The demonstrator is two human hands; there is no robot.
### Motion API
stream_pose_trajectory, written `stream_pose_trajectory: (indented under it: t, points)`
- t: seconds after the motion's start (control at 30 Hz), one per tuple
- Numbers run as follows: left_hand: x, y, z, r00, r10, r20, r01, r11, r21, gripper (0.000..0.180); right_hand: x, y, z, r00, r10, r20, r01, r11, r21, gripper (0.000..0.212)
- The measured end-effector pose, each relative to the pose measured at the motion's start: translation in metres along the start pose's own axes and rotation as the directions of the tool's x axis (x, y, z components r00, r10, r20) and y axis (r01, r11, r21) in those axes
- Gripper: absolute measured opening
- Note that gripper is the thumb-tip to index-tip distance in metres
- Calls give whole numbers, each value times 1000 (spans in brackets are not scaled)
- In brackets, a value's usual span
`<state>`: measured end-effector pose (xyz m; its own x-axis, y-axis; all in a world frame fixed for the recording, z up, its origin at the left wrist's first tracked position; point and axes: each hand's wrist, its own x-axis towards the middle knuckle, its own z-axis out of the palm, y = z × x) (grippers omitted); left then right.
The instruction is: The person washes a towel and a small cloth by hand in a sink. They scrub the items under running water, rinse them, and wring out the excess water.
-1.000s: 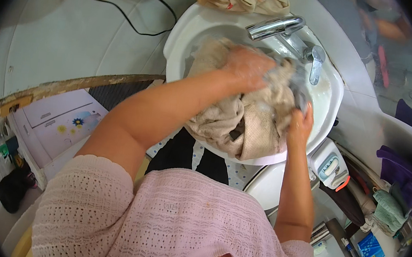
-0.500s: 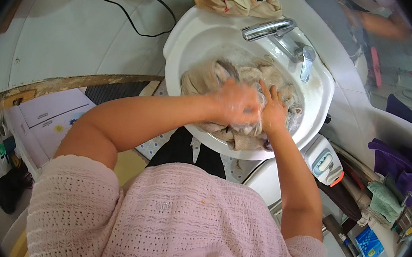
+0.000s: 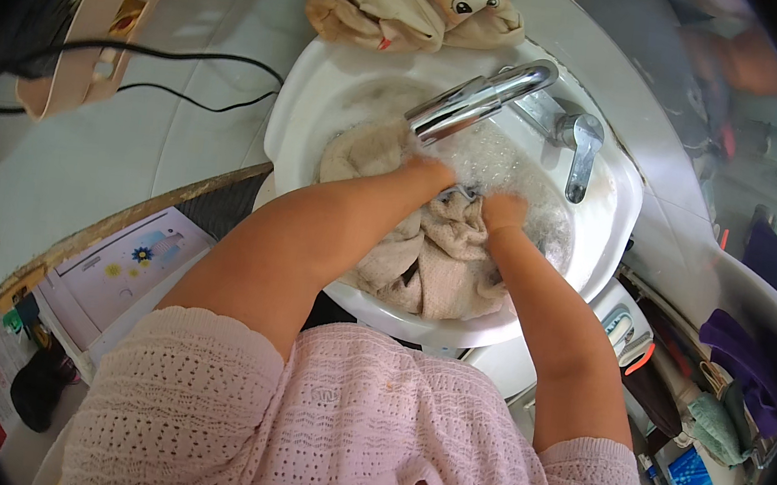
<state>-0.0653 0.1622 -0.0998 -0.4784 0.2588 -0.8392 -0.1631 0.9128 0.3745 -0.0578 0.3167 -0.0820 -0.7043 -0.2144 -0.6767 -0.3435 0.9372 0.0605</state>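
A wet beige cloth, bunched and folded, lies in soapy water in the white washbasin. My left hand is closed on the cloth near the middle of the basin, just below the spout. To its right, my right hand also grips the cloth, its fingers partly sunk in it and in the suds. A bit of the cloth is drawn up between the two hands. White foam floats behind them and along the right side. The fingertips of both hands are hidden.
A chrome faucet arches over the basin, its lever at the right. Another beige cloth with a cartoon face rests on the back ledge. A black cable runs at the left. Purple cloth hangs at the right.
My left hand has moved back toward the spout, and my right hand has gone from spread on the cloth to closed on it. The view has shifted closer to the basin.
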Motion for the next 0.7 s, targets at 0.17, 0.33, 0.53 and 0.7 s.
stream_pose_trajectory:
  t: [0.17,0.33,0.53,0.7]
  points:
    - [30,0,-2,998,26,-55,-25,1000,18,51,11,0,17,991,-89,99,95,994,-59,31]
    - [51,2,-3,989,74,-130,-69,997,44,46,30,20,49,955,-186,232,77,908,413,39]
    - [48,-16,-17,955,181,-233,-174,984,50,41,24,-1,30,892,129,-434,258,643,721,36]
    - [-48,10,-18,665,114,-738,-440,859,-263,36,-92,-4,-48,875,297,-383,87,681,727,29]
